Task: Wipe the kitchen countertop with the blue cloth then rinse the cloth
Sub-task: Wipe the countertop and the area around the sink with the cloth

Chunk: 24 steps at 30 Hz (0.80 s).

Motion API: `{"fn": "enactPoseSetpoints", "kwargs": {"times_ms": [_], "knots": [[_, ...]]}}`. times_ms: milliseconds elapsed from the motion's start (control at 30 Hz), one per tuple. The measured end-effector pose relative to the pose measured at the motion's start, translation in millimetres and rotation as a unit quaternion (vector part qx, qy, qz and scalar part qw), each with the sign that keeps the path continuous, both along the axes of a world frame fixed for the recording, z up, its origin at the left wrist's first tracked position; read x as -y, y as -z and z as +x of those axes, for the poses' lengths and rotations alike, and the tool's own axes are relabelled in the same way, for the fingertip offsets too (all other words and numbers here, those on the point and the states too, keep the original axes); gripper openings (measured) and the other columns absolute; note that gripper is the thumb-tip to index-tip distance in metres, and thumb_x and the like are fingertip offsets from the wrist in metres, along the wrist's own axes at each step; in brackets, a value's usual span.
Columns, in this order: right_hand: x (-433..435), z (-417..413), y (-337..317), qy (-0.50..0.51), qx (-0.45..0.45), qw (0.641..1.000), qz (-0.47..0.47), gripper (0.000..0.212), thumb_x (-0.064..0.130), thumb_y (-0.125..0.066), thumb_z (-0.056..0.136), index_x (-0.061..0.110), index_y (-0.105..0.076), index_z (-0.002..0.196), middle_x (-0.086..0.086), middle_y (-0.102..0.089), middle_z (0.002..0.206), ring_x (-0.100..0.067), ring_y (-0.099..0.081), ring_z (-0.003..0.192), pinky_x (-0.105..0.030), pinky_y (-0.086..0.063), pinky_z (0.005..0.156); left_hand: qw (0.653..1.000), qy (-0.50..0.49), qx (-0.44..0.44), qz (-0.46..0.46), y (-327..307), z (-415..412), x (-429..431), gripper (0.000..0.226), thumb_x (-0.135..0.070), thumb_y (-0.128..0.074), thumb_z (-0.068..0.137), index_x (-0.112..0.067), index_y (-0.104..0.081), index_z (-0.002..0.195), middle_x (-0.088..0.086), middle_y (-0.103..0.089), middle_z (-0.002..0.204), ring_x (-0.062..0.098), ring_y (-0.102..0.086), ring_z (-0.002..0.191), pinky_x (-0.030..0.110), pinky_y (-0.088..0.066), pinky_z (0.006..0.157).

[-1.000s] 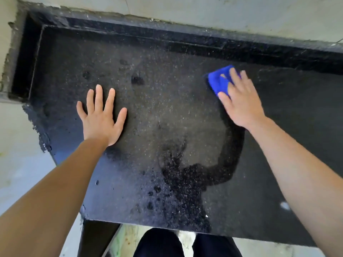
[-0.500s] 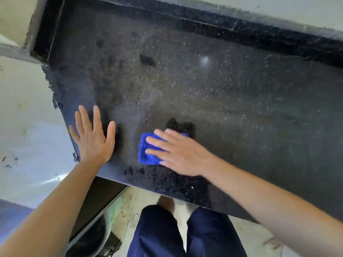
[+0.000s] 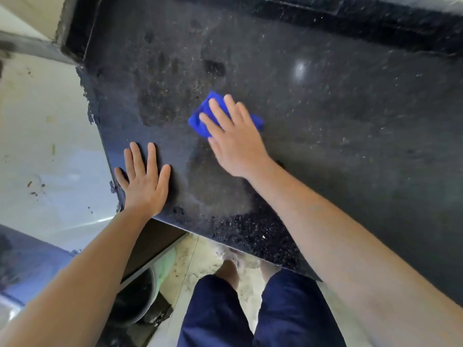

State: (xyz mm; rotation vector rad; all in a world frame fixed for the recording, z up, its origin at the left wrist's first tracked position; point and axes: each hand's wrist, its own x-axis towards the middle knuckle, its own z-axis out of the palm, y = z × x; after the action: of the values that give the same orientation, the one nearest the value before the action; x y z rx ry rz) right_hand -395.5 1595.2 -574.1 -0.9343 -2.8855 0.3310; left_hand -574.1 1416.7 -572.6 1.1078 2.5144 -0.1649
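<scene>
right hand [image 3: 236,146] fingers straight, pressing crumpled blue cloth [image 3: 200,121] | speckled black countertop [image 3: 350,121] | left hand [image 3: 145,184] fingers spread flat

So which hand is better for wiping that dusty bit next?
The right hand. It lies flat on the blue cloth, pressing it to the countertop just beside the dusty patch. The left hand is spread on bare countertop near the edge, holding nothing, probably just bracing.

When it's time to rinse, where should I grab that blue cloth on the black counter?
Probably the bunched left edge of the crumpled blue cloth, coming from above and the left: that part sticks out past the flat right hand, and its folds rise off the black speckled stone countertop.
</scene>
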Motion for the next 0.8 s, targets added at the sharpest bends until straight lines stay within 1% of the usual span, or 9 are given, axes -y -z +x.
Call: {"fn": "enactPoseSetpoints", "kwargs": {"times_ms": [100,200,267,333,500,567,633,700,800], "knots": [[70,28,-9,-0.169,0.02,0.984,-0.044,0.049,0.034,-0.041,0.103,0.018,-0.043,0.15,-0.012,-0.029,0.161,-0.041,-0.021,0.149,-0.051,-0.016,0.12,1.0,0.0,0.005,0.001,-1,-1,-2,0.061,-0.049,-0.021,0.106,-0.033,0.005,0.159,0.004,0.017,0.167,0.023,0.016,0.153,0.058,0.007,0.12],[69,105,-9,-0.197,0.057,0.978,-0.032,0.05,0.039,-0.04,0.105,0.022,-0.038,0.152,-0.007,-0.022,0.164,-0.035,-0.015,0.152,-0.049,-0.016,0.122,1.0,0.004,-0.001,0.003,-3,1,-2,0.061,-0.049,-0.02,0.106,-0.033,0.005,0.158,0.005,0.015,0.167,0.024,0.014,0.153,0.058,0.006,0.12],[49,168,-5,-0.095,0.083,0.992,-0.015,0.053,0.043,-0.036,0.106,0.024,-0.032,0.155,-0.005,-0.017,0.166,-0.033,-0.011,0.153,-0.051,-0.017,0.122,1.0,0.015,-0.01,0.01,-3,2,-1,0.06,-0.051,-0.018,0.105,-0.032,0.005,0.158,0.006,0.013,0.167,0.026,0.012,0.154,0.059,0.004,0.12],[30,229,-2,0.079,0.111,0.99,-0.023,0.058,0.05,-0.029,0.104,0.025,-0.028,0.156,-0.005,-0.015,0.166,-0.034,-0.01,0.153,-0.054,-0.018,0.121,1.0,0.022,-0.01,0.016,-3,2,-2,0.06,-0.051,-0.017,0.105,-0.032,0.004,0.158,0.008,0.011,0.167,0.028,0.01,0.154,0.061,0.003,0.119],[55,277,-4,0.454,0.109,0.88,-0.087,0.064,0.049,-0.022,0.1,0.019,-0.027,0.157,-0.01,-0.011,0.167,-0.04,-0.008,0.151,-0.055,-0.01,0.122,0.999,0.036,0.0,0.013,-2,-1,-3,0.063,-0.054,-0.014,0.103,-0.031,0.007,0.157,0.008,0.015,0.167,0.028,0.013,0.153,0.062,0.005,0.12],[95,244,-2,0.549,0.085,0.828,-0.076,0.062,0.044,-0.025,0.1,0.016,-0.029,0.156,-0.013,-0.017,0.165,-0.042,-0.013,0.15,-0.056,-0.013,0.12,0.999,0.046,0.007,0.005,-2,-5,-3,0.065,-0.057,-0.012,0.102,-0.03,0.008,0.158,0.007,0.017,0.166,0.027,0.014,0.153,0.061,0.005,0.12],[144,196,1,0.59,0.068,0.802,-0.062,0.059,0.04,-0.03,0.101,0.015,-0.033,0.154,-0.015,-0.023,0.163,-0.044,-0.019,0.148,-0.056,-0.017,0.118,0.998,0.047,0.041,0.001,-7,-11,-4,0.063,-0.056,-0.012,0.103,-0.032,0.005,0.158,0.005,0.017,0.167,0.025,0.015,0.153,0.059,0.007,0.121],[191,138,-1,0.558,0.053,0.826,-0.056,0.055,0.037,-0.034,0.103,0.015,-0.035,0.154,-0.015,-0.025,0.162,-0.044,-0.02,0.148,-0.057,-0.019,0.118,0.995,0.057,0.077,0.007,-17,-20,1,0.059,-0.052,-0.011,0.104,-0.032,-0.003,0.159,0.003,0.013,0.168,0.022,0.012,0.154,0.055,0.006,0.122],[239,40,-9,0.425,0.023,0.903,-0.062,0.054,0.036,-0.035,0.105,0.018,-0.031,0.156,-0.013,-0.02,0.164,-0.042,-0.014,0.15,-0.055,-0.015,0.121,0.994,0.079,0.067,0.03,-30,-36,29,0.058,-0.048,-0.011,0.106,-0.028,-0.011,0.16,0.004,0.002,0.169,0.024,0.004,0.155,0.053,0.0,0.122]]}}
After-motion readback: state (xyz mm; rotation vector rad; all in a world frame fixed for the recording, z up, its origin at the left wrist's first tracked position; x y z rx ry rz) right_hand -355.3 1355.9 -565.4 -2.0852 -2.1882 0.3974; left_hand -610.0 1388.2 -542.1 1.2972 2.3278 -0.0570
